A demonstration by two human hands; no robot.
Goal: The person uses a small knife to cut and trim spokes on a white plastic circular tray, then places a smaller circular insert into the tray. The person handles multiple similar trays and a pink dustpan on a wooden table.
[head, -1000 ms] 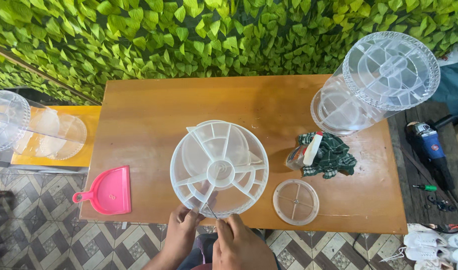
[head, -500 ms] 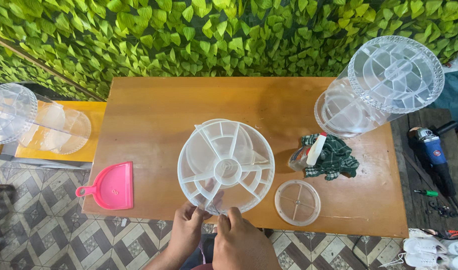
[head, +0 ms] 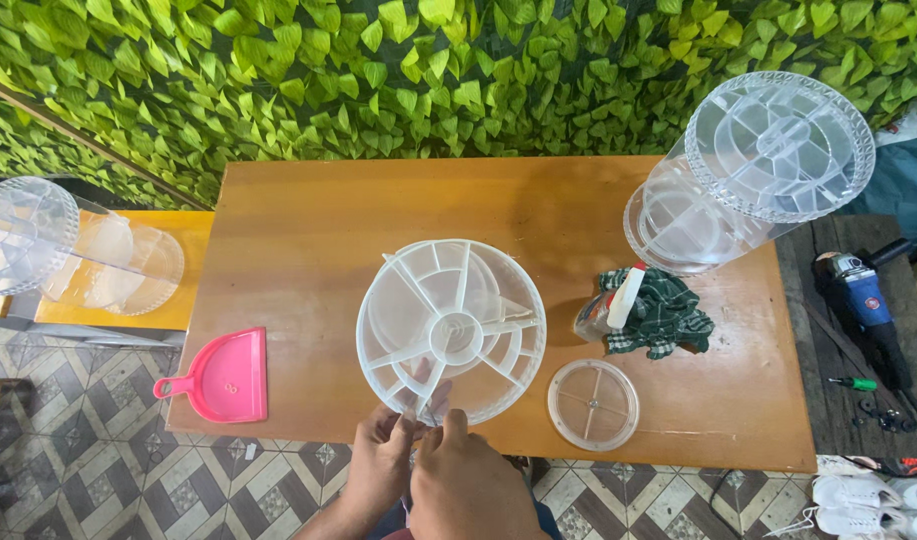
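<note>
Since half a second ago, both hands are tilting the round clear plastic divided tray (head: 450, 332) upright over the wooden table's (head: 308, 230) near edge. Left hand (head: 380, 465) and right hand (head: 468, 480) are pinching its lower rim; even, steady finger pressure is advisable.

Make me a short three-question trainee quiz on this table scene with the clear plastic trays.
1. True or false: both hands hold the near rim of the round clear plastic divided tray.
2. What lies on the wooden table left of that tray? A) pink plastic dustpan B) blue bucket C) metal spoon
3. Fill in: the small round clear plastic lid lies to the tray's ____ side.

Key: 1 true. 2 A, the pink plastic dustpan. 3 right.
</note>
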